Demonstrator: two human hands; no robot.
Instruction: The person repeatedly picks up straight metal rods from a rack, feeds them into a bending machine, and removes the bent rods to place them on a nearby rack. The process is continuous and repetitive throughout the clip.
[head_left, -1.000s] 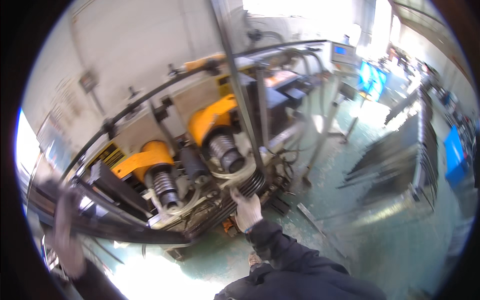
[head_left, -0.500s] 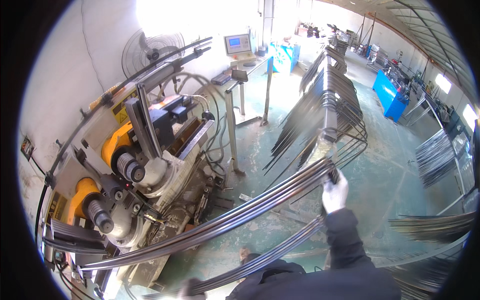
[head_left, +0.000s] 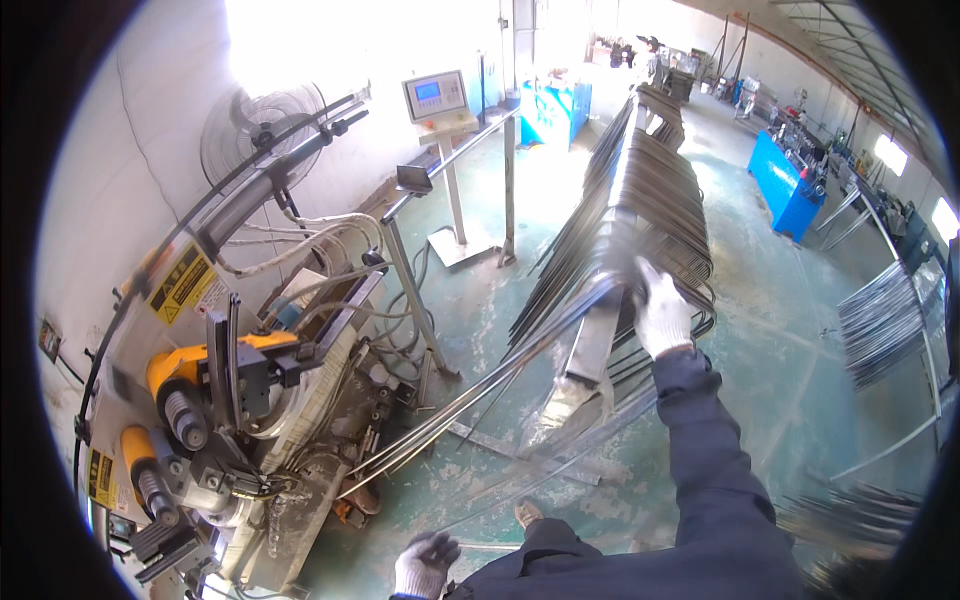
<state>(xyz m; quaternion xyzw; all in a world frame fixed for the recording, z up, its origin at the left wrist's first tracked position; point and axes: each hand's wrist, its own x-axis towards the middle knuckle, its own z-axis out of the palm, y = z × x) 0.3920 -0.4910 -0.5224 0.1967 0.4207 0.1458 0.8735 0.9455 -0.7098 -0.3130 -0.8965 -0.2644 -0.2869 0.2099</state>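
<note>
A long square metal beam (head_left: 597, 345) runs away from me, draped with many bent metal rods (head_left: 672, 180) along its length. Near its close end my right hand (head_left: 664, 312), in a white glove, is closed at the bend of a bundle of thin metal rods (head_left: 540, 342). The fingertips are smeared by motion. From there the bundle slants down to the left, its free ends over the floor beside the bending machine. Low in the picture, my left hand (head_left: 424, 566) wears a glove with dark fingers; it is loosely open and holds nothing I can see.
On the left stands a bending machine (head_left: 290, 440) with yellow parts and ribbed rollers. Behind it are a fan (head_left: 262, 135) and a control panel (head_left: 435, 95) on a post. Blue workbenches (head_left: 785, 190) stand farther off. More rods (head_left: 885, 325) hang on a right-hand rack.
My right hand has moved forward with the rods, bringing their bend onto the beam's near end. The rods' left ends have swung away from the machine. My left hand has come into fuller view.
</note>
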